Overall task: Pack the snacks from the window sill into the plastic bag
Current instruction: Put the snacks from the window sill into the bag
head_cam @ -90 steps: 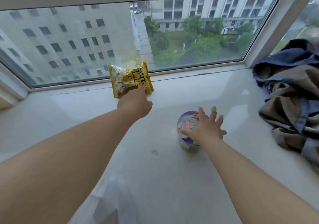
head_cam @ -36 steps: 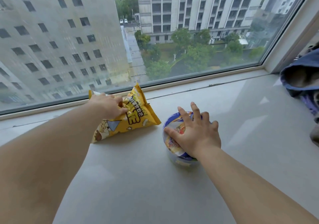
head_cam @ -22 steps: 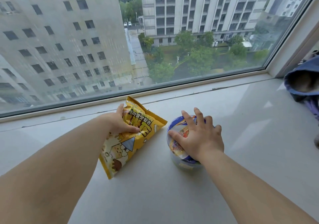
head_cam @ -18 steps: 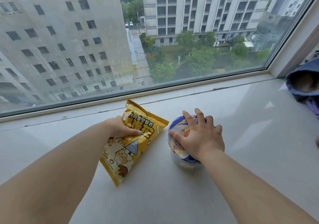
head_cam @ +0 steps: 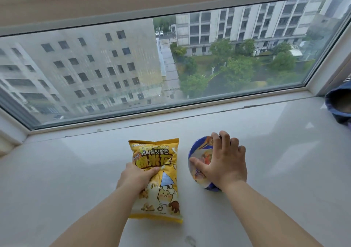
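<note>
A yellow popcorn bag [head_cam: 161,186] lies lengthwise on the pale window sill [head_cam: 76,170], its top toward the glass. My left hand [head_cam: 134,178] grips it at its left edge, thumb pressed into the front. Right of it stands a round blue-lidded noodle cup [head_cam: 196,155]. My right hand [head_cam: 224,163] lies over its lid with fingers curled round the far rim and thumb on the near side. The plastic bag is not in view.
The window glass [head_cam: 171,66] and its frame run along the back of the sill. A bundle of blue and brown cloth [head_cam: 338,106] sits at the far right edge. Bare sill stretches to the left and right of the snacks.
My left hand has pulled the popcorn bag away from the window toward me and turned it upright to the view. My right hand has stayed on the noodle cup.
</note>
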Tool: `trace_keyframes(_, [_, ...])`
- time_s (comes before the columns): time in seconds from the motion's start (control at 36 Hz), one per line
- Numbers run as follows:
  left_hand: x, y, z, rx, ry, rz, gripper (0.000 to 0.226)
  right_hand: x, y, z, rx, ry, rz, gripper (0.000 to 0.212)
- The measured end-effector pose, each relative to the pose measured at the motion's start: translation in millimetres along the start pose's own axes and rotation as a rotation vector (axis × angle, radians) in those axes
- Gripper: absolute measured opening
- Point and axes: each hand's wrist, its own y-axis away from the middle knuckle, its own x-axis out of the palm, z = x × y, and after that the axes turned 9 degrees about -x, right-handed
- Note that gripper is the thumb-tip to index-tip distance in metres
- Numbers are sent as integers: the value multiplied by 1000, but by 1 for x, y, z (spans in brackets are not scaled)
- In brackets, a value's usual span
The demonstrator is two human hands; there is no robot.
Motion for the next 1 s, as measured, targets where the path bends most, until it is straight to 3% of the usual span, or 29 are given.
trace_keyframes(0.17, [2, 50, 20, -103, 36, -43, 76, 7, 61, 16, -140, -90, -234, 84])
trace_keyframes(0.25, [1, 68, 28, -117, 25, -62, 74, 2, 76, 28, -208, -150, -274, 66])
trace_keyframes(0.31, [-1, 75, 30, -120, -1, -75, 72, -1, 82, 33, -232, -225, -216, 58])
trace_keyframes(0.39, [-5, 81, 33, -118, -54, -82, 71, -7, 84, 33, -186, -263, -47, 64])
trace_keyframes(0.5, [-5, 79, 38, -121, -69, -74, 73, -22, 63, 18, -165, -327, 446, 98])
trace_keyframes(0.56, [-5, 78, 39, -125, -60, -74, 75, -24, 53, 12, -115, -385, 583, 101])
trace_keyframes(0.69, [-5, 71, 45, -135, -29, -46, 81, -23, 54, 19, -84, -354, 589, 114])
trace_keyframes(0.78, [-10, 79, 45, -113, -16, -67, 76, -27, 71, 18, -49, -372, 553, 108])
trace_keyframes(0.92, [-12, 123, 45, 260, -243, -213, 36, -37, 134, 9, 94, -430, 472, 101])
trace_keyframes(1.0, [-16, 150, 50, 378, -260, -233, 26, -55, 153, 7, 233, -563, 492, 101])
